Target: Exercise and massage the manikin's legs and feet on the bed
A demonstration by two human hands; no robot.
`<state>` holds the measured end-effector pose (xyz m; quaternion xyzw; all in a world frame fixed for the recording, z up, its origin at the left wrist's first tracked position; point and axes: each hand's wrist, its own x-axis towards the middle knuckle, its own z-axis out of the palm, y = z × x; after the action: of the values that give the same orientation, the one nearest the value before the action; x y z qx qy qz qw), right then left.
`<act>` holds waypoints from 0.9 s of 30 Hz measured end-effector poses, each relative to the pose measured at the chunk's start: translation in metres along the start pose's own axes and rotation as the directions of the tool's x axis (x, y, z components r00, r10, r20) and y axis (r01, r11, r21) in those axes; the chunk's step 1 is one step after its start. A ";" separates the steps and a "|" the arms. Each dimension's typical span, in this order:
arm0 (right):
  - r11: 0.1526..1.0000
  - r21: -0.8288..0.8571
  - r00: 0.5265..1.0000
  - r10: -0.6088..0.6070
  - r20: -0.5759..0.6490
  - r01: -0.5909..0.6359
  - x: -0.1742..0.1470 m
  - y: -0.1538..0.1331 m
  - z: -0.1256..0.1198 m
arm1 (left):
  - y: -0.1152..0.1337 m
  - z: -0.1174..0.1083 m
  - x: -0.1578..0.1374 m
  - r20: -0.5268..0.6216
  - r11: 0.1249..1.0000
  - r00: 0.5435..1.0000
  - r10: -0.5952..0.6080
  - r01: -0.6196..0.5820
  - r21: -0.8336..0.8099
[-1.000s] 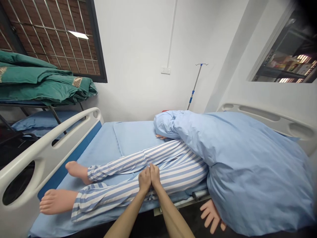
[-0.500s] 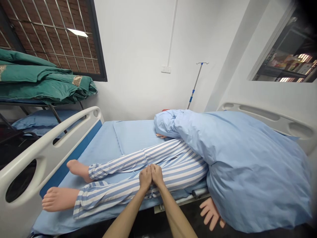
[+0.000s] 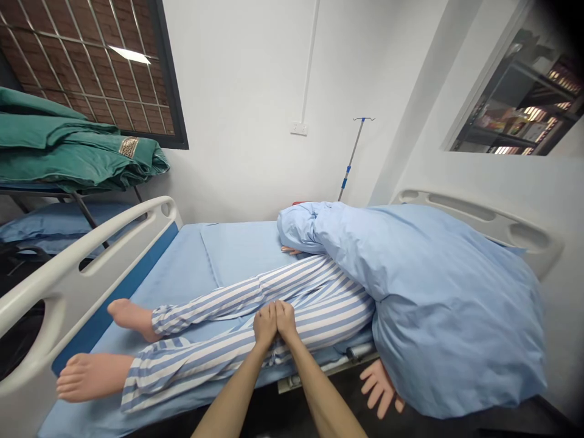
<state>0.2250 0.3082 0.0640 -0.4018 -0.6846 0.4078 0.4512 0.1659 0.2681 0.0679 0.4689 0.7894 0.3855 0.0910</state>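
Observation:
A manikin in blue-and-white striped trousers [image 3: 337, 304] lies on a bed, its bare feet [image 3: 93, 372] toward the left. My left hand [image 3: 265, 323] and my right hand [image 3: 285, 320] are both closed, pressed side by side on the nearer leg around the knee or lower thigh. Their fingers curl under, so whether they grip any cloth is hidden. Beneath my wrists the trouser fabric is creased. A light blue quilt [image 3: 438, 292] covers the manikin's upper body. One manikin hand [image 3: 379, 386] hangs out below it, over the near bed edge.
A white footboard [image 3: 104, 237] rises at the left and a headboard [image 3: 483, 213] at the right. Behind the bed stand a drip pole [image 3: 351, 161] and a wall socket [image 3: 298, 128]. Green folded bedding [image 3: 77, 149] lies on a rack by the barred window.
The view has turned slightly, so the bed and room sit a little farther left in the picture. Both closed hands stay together on the same part of the leg.

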 end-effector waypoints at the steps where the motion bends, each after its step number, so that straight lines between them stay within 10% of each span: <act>1: 1.000 -0.011 1.000 -0.005 0.014 0.005 0.001 -0.002 0.000 | -0.001 0.000 0.000 0.004 1.000 1.000 0.001 -0.001 0.021; 14: 0.978 -0.172 0.993 -0.111 0.036 0.116 -0.003 0.000 -0.011 | -0.003 0.001 0.001 -0.017 0.998 1.000 0.015 -0.016 -0.054; 22: 0.992 -0.102 0.997 -0.075 -0.004 0.075 -0.001 0.005 -0.012 | 0.023 0.004 0.011 -0.102 0.915 0.970 -0.222 0.172 -0.366; 27: 0.999 -0.017 0.998 -0.044 -0.039 0.043 0.001 0.007 -0.013 | 0.019 0.016 0.007 -0.090 0.955 0.992 -0.092 0.062 -0.291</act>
<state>0.2380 0.3145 0.0611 -0.3984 -0.6874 0.3843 0.4702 0.1832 0.2876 0.0717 0.3989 0.7464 0.5159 0.1325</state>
